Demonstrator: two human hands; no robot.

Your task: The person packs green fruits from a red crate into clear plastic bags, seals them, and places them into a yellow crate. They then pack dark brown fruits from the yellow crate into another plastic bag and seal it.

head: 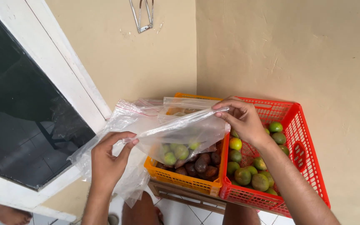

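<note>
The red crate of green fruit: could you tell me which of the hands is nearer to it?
Right. The right hand is over the red crate, pinching one end of a clear plastic bag. The left hand grips the other end, beyond the orange crate.

glossy clear plastic bag (180, 129), seemingly plastic crates (305, 166)

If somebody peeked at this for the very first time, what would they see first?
Probably the crinkly clear plastic bag stretched across the middle, pinched by the left hand at one end and the right hand at the other. Behind it sit two plastic baskets side by side against the beige wall: an orange basket with dark brown fruits and a few green ones, and a red basket of round green fruits.
</note>
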